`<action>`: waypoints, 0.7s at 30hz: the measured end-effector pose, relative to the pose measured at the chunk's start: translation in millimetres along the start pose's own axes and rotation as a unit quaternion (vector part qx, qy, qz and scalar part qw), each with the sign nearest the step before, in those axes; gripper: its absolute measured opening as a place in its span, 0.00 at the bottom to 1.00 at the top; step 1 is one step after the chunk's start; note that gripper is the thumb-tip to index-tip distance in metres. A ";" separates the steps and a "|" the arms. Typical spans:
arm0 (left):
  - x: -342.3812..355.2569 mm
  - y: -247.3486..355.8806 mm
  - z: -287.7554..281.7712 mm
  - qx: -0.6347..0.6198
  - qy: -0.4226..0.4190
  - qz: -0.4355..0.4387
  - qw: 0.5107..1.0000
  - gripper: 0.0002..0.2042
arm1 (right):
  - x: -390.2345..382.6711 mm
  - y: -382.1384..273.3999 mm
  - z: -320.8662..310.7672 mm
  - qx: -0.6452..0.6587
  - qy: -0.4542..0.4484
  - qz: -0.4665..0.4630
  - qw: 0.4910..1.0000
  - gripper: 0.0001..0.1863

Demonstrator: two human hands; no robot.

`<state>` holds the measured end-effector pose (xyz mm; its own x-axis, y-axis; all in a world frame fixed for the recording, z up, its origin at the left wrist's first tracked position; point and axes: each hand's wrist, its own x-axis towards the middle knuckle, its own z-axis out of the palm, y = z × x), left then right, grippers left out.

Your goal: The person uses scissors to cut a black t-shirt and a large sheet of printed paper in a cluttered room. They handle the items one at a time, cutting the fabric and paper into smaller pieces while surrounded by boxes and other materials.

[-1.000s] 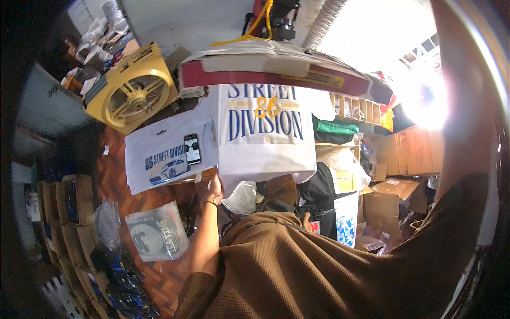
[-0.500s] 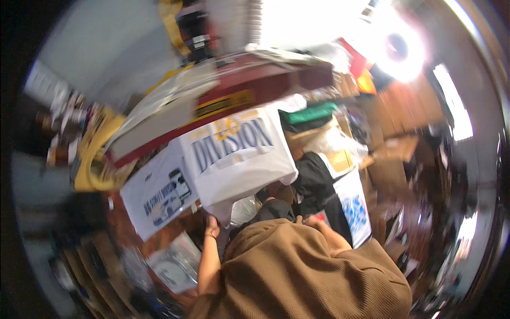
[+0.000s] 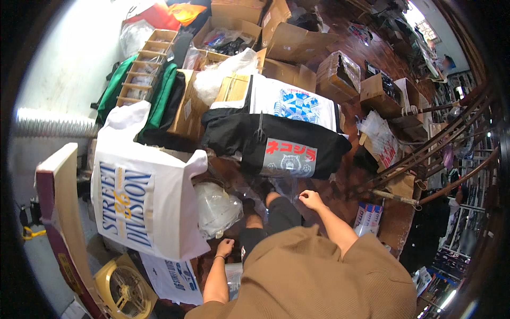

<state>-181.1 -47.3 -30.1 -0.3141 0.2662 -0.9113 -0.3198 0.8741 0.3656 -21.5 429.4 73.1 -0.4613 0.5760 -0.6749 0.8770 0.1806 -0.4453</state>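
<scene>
My left hand (image 3: 224,248) hangs low beside my left leg with its fingers curled in. It is near the lower edge of a clear plastic bag (image 3: 218,210) and apart from the white T-shirt (image 3: 178,212) with blue and gold print, draped at the left. Ahead of my right leg, my right hand (image 3: 311,200) is bent with thumb and fingertips drawn together. Nothing shows in either hand. Beyond the right hand lies a black T-shirt (image 3: 234,141) with a grey and red print, with a white T-shirt (image 3: 326,110) with blue print behind it.
Cardboard boxes (image 3: 338,74) stand at the back. A wooden divided rack (image 3: 133,80) leans beside green cloth (image 3: 113,89). At the left are a maroon-edged panel (image 3: 64,228) and a yellow fan (image 3: 125,287). Rusty metal bars (image 3: 425,151) reach in from the right.
My view has turned right, so the draped white T-shirt now appears at the left. My left hand has come away from its hem, and my right hand now reaches farther out from my body.
</scene>
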 end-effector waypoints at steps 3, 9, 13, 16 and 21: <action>35.4 80.8 -11.7 0.089 0.100 0.112 0.985 0.22 | 69.6 -6.9 14.8 -0.053 0.038 -0.075 0.995 0.16; 114.7 343.8 5.1 0.122 0.237 0.482 0.835 0.18 | 223.7 -80.5 42.7 -0.092 0.231 -0.289 0.924 0.23; 176.7 422.8 26.0 0.321 0.290 0.441 0.786 0.32 | 276.5 -114.9 33.4 -0.138 0.242 -0.369 0.887 0.22; 212.0 427.4 33.7 0.418 0.275 0.337 0.798 0.40 | 291.1 -112.4 33.8 -0.093 0.229 -0.415 0.876 0.11; 223.4 431.3 37.5 0.420 0.235 0.355 0.801 0.43 | 308.5 -103.4 24.3 -0.050 0.214 -0.431 0.875 0.03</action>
<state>-355.7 404.4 -83.0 -0.5159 0.8076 -0.2856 0.7416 0.5879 0.3230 -257.8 569.0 -103.4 -0.8832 0.4333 0.1794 0.2445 0.7519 -0.6123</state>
